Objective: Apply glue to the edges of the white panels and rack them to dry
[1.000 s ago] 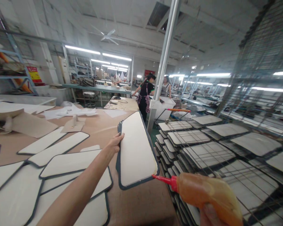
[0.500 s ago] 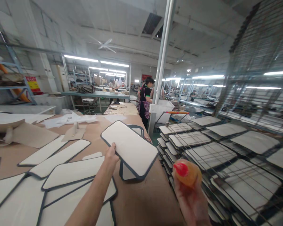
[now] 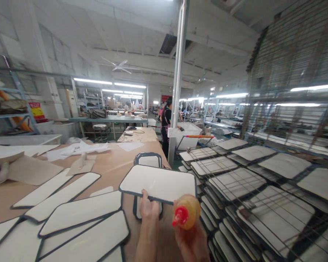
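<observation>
The white, dark-edged panel (image 3: 158, 182) was above the table (image 3: 113, 158), tilted over a smaller stack of panels (image 3: 148, 160). The fingers of the left hand (image 3: 149, 209) were clamped on its near edge, thumb on top. The right hand (image 3: 191, 238) had its fingers closed around the amber glue bottle (image 3: 190, 211), red nozzle (image 3: 179, 216) toward the camera.

To the left, loose panels (image 3: 82, 213) lay overlapping, with a beige piece (image 3: 82, 164) and crumpled white sheets (image 3: 79, 147) beyond. A wire rack (image 3: 272, 200) loaded with panels crowded the right side, and a metal pole (image 3: 178, 80) rose past the table's far end, partly covering a co-worker (image 3: 166, 118).

The bottle hid the held panel's near right corner, so whether the right hand touched it could not be told. The left hand's other fingers were mostly out of sight beneath the panel; the upper rack was blurred.
</observation>
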Demonstrator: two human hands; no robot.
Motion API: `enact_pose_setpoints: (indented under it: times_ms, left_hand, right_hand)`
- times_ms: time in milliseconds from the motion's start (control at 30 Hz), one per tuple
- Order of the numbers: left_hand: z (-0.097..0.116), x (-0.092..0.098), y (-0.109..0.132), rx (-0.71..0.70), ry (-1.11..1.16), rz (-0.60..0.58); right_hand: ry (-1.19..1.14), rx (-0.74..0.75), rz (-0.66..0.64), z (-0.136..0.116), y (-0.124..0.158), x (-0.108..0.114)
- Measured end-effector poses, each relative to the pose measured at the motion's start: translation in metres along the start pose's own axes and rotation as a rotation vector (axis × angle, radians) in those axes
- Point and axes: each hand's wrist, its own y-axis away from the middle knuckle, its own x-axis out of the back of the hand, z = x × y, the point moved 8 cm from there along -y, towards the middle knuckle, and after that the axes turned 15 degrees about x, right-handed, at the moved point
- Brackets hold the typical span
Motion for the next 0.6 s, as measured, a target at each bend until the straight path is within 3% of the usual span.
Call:
enact_pose_setpoints:
  times_ms: [100, 200, 367, 433, 467, 500, 533, 600]
  left_hand:
    - [-0.008, -0.001, 0.029, -0.073, 0.023, 0.044]
    - [-0.014, 0.005, 0.051, -0.075, -0.138, -0.057]
    - [-0.028, 0.047, 0.074, 0.135, -0.729, -0.328]
    - [-0.019, 0.046, 0.086, 0.196, -1.048, -0.383]
    - [-0.001, 0.035, 0.091, 0.089, -1.168, -0.346]
    - [0.025, 0.018, 0.093, -0.077, -1.276, -0.234]
    - [0.05, -0.008, 0.098, -0.283, -1.392, -0.15]
    - [0.084, -0.069, 0.105, -0.684, -1.638, -0.098]
  right_hand:
    - [-0.035, -0.023, 0.018, -0.013, 0.0, -0.012]
    - [-0.063, -0.048, -0.002, -0.029, 0.0, -0.014]
    - [-0.096, -0.007, 0.034, -0.043, -0.016, 0.001]
    - [-0.076, -0.017, 0.032, -0.041, -0.02, 0.004]
    - [-0.055, -0.039, 0.022, -0.039, -0.021, 0.004]
    - [-0.028, -0.07, 0.01, -0.035, -0.019, 0.003]
    - [0.001, -0.104, -0.002, -0.031, -0.017, 0.002]
    - [0.047, -0.157, -0.017, -0.023, -0.011, -0.003]
